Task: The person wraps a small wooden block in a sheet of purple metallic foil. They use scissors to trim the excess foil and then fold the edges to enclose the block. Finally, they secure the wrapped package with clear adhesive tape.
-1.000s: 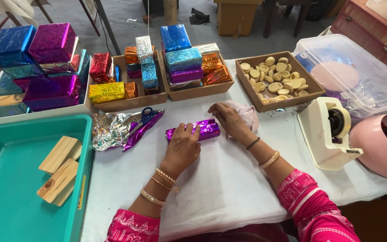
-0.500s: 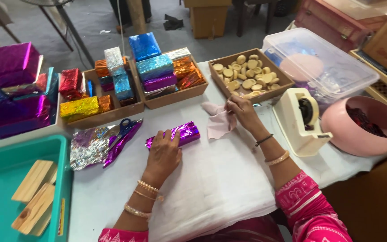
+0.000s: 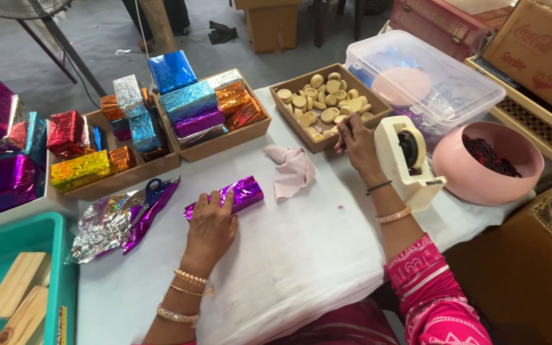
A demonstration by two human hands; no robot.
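Note:
My left hand (image 3: 211, 225) lies flat on a small block wrapped in purple foil (image 3: 243, 193), pressing it onto the white table cloth (image 3: 301, 255). My right hand (image 3: 355, 139) reaches to the near edge of a wooden tray of round wooden discs (image 3: 324, 103), with its fingertips at the discs; whether it holds one I cannot tell. A crumpled pink cloth (image 3: 292, 168) rests between the two hands.
A cream tape dispenser (image 3: 407, 160) and a pink bowl (image 3: 488, 167) stand at the right. Wooden trays of foil-wrapped blocks (image 3: 186, 108) sit behind. Loose foil with scissors (image 3: 126, 214) is at the left, beside a teal tray with wooden blocks (image 3: 17, 300). A clear lidded box (image 3: 429, 80) is at the back right.
My right hand let go of the pink cloth and moved right to the disc tray. The left hand stayed on the purple block. The camera shifted right.

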